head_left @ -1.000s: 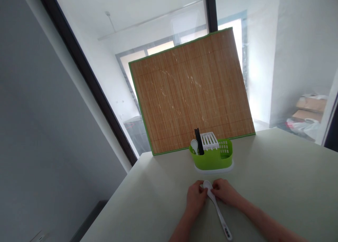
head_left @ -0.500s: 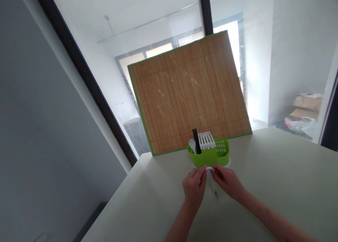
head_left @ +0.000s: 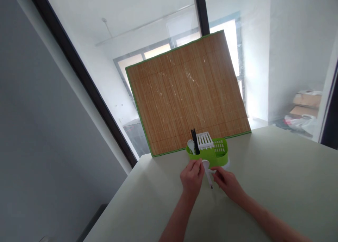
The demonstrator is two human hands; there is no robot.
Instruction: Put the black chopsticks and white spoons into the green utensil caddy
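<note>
**A white spoon held at the green cutlery holder**

Our fingers (head_left: 198,164) on the left hand (head_left: 191,178) pinch the white spoon (head_left: 207,170) just below its bowl, and the right hand (head_left: 227,182) closes its fingertips on the handle beside them, so both hands grasp it. We hold the spoon above the bench (head_left: 277,185), bowl up and handle slanting down toward us, right in front of the green cutlery holder (head_left: 211,156). We cannot tell whether the spoon touches the holder's front wall.

In the holder's left compartment we see another white spoon (head_left: 190,145) and black chopsticks (head_left: 194,141) standing upright; a white slotted insert (head_left: 205,140) sits in the middle. Behind the holder a bamboo mat (head_left: 185,94) with a green edge leans against the glass partition (head_left: 132,41). Beyond the glass, to our right, cardboard boxes (head_left: 306,103) lie on the floor.
</note>
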